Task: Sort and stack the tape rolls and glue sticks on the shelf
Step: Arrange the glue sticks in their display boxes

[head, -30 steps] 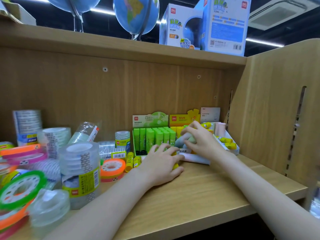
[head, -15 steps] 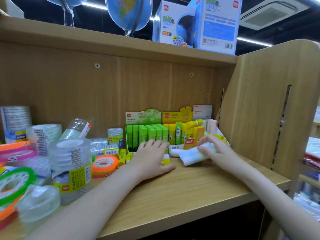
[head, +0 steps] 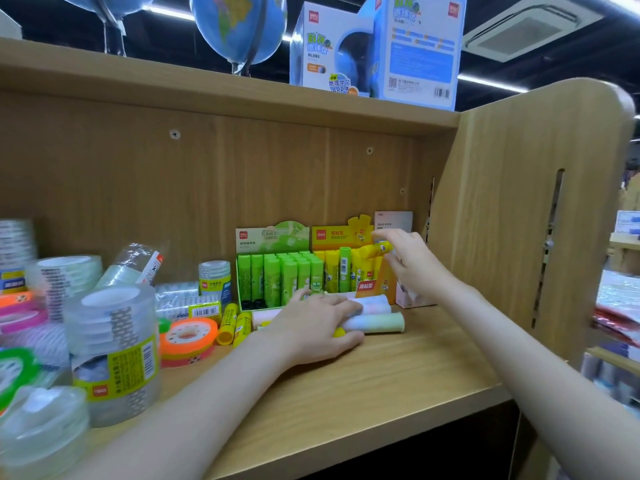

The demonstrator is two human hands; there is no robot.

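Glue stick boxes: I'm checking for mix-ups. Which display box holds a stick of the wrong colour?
The yellow display box: one green glue stick stands among its yellow sticks. The green display box holds only green ones.

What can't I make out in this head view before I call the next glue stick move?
- Left hand: the palm hides what lies beneath it; only a yellow cap peeks out.
- Right hand: motion blur; grip on the yellow glue stick is unclear.
- Pink box: the wrist covers its contents.
- Tape rolls: cut off by the left edge.
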